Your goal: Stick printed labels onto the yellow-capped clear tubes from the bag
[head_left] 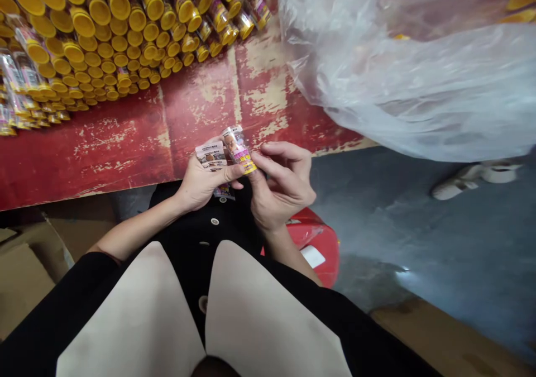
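Both hands meet at a small tube, worktop edge

Left hand (201, 180): forearm reaches in diagonally, fingers curled round a fanned stack of pale printed slips (211, 154), thumb extended to the clear, yellow-ended cylindrical tube with a printed wrap (238, 147). Right hand (281, 190): forearm angled up, wrist bent inward, thumb and index closed on the tube's yellow end, other fingers loosely bent. Tube tilted, between the hands, just off the near edge of the worn red worktop (188, 109). Beyond, to the left: piled yellow-capped clear tubes (119, 43).
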`<state>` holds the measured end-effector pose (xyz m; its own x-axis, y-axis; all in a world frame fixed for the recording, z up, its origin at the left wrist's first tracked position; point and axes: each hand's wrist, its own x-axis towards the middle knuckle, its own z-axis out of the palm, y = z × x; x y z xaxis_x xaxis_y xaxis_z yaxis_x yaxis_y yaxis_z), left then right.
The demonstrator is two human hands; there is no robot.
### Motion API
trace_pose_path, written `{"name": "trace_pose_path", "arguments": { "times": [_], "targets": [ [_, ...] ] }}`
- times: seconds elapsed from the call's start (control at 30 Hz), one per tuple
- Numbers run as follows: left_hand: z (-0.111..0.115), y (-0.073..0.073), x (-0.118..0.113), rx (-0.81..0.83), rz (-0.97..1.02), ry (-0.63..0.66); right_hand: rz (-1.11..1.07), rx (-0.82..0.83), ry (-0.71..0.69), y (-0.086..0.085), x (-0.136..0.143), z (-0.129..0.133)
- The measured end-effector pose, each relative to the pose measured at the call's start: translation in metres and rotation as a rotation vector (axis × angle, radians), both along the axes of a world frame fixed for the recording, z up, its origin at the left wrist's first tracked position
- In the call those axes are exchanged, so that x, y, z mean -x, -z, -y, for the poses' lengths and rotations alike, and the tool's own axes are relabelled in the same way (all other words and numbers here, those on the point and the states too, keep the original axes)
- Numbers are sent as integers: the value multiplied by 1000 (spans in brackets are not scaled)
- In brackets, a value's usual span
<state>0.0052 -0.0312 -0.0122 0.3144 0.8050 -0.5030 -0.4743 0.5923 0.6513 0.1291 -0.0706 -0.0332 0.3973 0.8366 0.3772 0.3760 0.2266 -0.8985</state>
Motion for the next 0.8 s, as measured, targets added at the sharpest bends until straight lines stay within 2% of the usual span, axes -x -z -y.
{"name": "trace_pose_path", "arguments": {
  "times": [0.13, 0.37, 0.47, 0.53, 0.63, 0.73, 0.8],
  "targets": [
    [-3, -5, 0, 46, -24, -32, -3, 32, 38, -4, 5, -4],
    [-11, -5, 7, 31, 3, -65, -27, 29, -3, -4, 11, -14],
    [-16, -7, 12, 78, 49, -156, -130, -7, -31, -11, 22, -31],
    [-21, -7, 18, 129, 121, -253, -179, -65, -58, -22, 32, -55],
    [-29, -7, 31, 227, 180, -389, -126, -187, -122, -47, 53, -112],
    [-33, -9, 49, 262, 146, -483, -2, -269, -243, -71, 89, -177],
    [-32, -14, 61, 244, 130, -498, 96, -291, -332, -80, 117, -210]
  ]
}}
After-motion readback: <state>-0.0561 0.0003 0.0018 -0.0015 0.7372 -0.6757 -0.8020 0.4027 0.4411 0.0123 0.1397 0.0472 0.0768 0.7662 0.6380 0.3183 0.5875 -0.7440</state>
